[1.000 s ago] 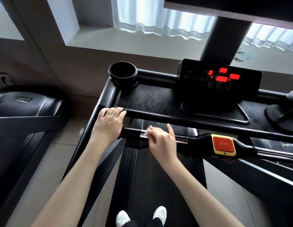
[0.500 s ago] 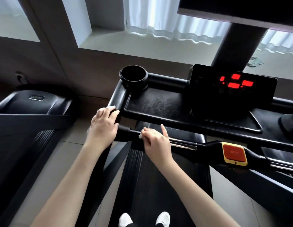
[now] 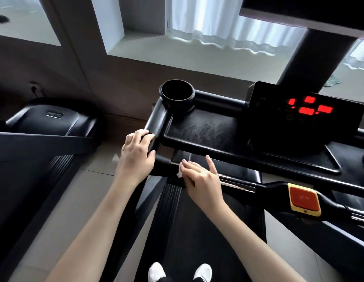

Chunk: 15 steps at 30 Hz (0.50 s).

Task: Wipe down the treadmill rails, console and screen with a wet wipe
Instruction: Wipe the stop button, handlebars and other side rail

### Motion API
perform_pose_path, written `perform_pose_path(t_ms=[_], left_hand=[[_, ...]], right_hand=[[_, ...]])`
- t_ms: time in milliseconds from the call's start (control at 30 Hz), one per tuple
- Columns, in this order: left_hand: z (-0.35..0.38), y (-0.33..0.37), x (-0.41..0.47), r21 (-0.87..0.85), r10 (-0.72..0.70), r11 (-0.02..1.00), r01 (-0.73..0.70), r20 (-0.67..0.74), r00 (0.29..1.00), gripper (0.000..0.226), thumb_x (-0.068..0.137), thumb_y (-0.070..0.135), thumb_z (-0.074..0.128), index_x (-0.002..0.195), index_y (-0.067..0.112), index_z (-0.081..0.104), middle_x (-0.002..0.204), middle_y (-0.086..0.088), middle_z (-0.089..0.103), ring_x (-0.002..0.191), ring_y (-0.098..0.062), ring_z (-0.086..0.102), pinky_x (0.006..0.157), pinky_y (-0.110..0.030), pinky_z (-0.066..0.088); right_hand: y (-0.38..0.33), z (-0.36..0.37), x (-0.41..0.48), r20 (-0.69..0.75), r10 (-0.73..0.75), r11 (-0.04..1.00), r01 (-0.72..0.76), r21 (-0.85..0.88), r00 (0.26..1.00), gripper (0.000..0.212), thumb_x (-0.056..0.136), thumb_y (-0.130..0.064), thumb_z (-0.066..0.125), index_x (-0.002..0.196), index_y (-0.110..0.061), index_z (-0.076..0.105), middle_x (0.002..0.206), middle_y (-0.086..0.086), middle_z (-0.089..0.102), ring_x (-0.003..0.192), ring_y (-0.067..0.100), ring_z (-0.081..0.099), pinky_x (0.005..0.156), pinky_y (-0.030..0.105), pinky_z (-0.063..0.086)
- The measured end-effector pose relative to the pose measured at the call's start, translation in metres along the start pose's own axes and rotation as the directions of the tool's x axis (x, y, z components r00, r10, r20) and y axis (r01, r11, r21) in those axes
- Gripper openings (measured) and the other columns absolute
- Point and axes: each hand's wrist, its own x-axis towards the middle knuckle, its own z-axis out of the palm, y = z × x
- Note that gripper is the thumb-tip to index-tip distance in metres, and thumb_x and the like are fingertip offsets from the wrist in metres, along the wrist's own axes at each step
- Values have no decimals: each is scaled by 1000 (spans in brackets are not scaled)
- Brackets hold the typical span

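As left hand (image 3: 136, 157) grips rail (image 3: 156, 121) near cupholder (image 3: 177, 103), right hand (image 3: 201, 180) holds wipe (image 3: 179, 173) on crossbar (image 3: 238, 185).

Pale tiled floor (image 3: 89, 192), bearing two black machines side by side. Over its middle and right, the treadmill (image 3: 197, 129), with the belt (image 3: 197, 231) running back toward the near edge and two white shoes (image 3: 156, 270) planted on it at the bottom. At the left, a second treadmill (image 3: 50, 123), motor hood toward the far wall, parted from the first by a strip of bare tile.
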Motion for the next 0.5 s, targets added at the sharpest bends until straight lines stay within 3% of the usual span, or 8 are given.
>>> perform_pose_path(t_ms=[100, 167, 267, 333, 500], left_hand=[[-1, 2, 1, -4, -20, 1000, 20, -3, 1000, 44, 81, 5, 69, 124, 3, 60, 128, -11, 54, 120, -34, 43, 97, -48, 41], [-1, 2, 0, -12, -39, 999, 38, -8, 999, 42, 82, 4, 67, 123, 2, 60, 126, -13, 54, 118, -36, 45, 96, -47, 41], [-4, 1, 1, -42, -91, 995, 91, -15, 996, 40, 85, 6, 64, 125, 1, 59, 124, -14, 54, 115, -36, 45, 97, -43, 39], [-6, 0, 1, -65, -143, 988, 142, -14, 990, 40, 88, 9, 62, 127, 1, 58, 123, -15, 53, 115, -34, 44, 98, -40, 37], [-7, 2, 2, -80, -194, 978, 193, -5, 981, 42, 89, 13, 62, 129, 2, 57, 124, -17, 52, 117, -35, 44, 99, -38, 35]], right_hand=[[-16, 11, 16, -9, 95, 994, -95, 44, 995, 11, 78, -8, 70, 82, -16, 75, 97, -2, 76, 90, 11, 71, 110, 48, 29], [-20, 19, 13, 12, 0, 1000, 0, 11, 1000, 17, 76, -4, 73, 89, -14, 75, 102, -1, 75, 95, 15, 71, 111, 48, 30], [1, 7, -8, 6, -196, 978, 196, -69, 981, 26, 85, -7, 58, 104, -14, 75, 117, -2, 70, 108, 16, 67, 112, 49, 31], [12, 2, -16, -40, -241, 964, 235, -126, 970, 28, 87, -6, 55, 104, -13, 75, 118, -3, 70, 109, 17, 67, 110, 49, 32], [-15, 24, -7, -59, -153, 986, 148, -77, 986, 32, 71, 6, 77, 99, -9, 76, 114, 3, 71, 105, 22, 69, 110, 46, 33]])
